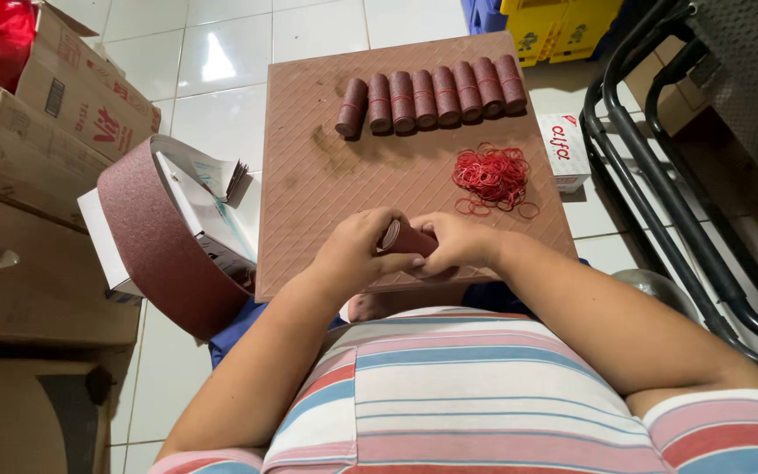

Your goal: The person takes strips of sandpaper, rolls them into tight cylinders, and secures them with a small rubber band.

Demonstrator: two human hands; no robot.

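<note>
White floor tiles (221, 105) are seen all around a brown board (326, 202) scored with a diamond pattern, which is laid flat in front of the person. At the near edge of the board a small roll of reddish-brown abrasive sheet (407, 239) is held between both hands: the left hand (357, 250) is curled around its left end, fingers pressed together over the roll, while the right hand (460, 241) is closed on its right end, thumb and fingers pinching it. Along the far edge of the board a row of eight finished rolls (436, 95) is laid side by side, each bound with a red band. A loose heap of red rubber bands (491, 175) is seen at the right of the board, between the row and the hands. To the left, a wide coil of the same abrasive strip (155, 237) is propped against cardboard boxes (37, 158). A small white carton (563, 149) is set just beside the board's right edge.
</note>
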